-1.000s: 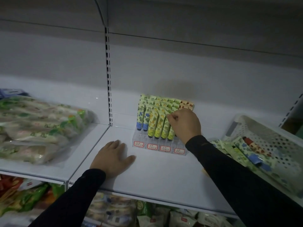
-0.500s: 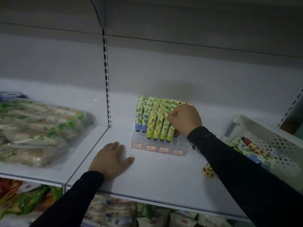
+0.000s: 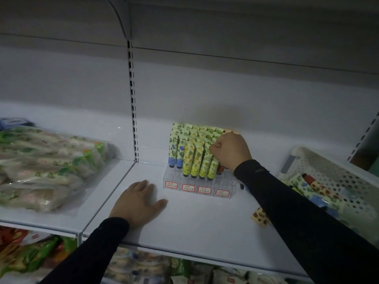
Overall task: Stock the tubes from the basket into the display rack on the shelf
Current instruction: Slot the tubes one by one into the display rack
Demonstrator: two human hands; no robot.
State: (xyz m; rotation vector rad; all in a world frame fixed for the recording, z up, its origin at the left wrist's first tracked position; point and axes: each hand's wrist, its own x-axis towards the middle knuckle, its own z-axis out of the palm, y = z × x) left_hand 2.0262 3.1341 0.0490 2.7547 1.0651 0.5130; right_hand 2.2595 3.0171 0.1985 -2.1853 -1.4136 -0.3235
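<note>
Mostly stocked: clear rack near the back of the shelf, left rows packed with upright green and yellow tubes, right end only partly filled. Right hand curled at the rack's right side, gripping a red-capped tube, apparently seating it. Left hand flat and relaxed near the shelf's front edge, holding nothing. Still to go: several tubes in the white basket at the shelf's right end, plus one loose tube lying beside it.

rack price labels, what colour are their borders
Red borders on white price labels, clearest in the head view, along the clear rack's front.
</note>
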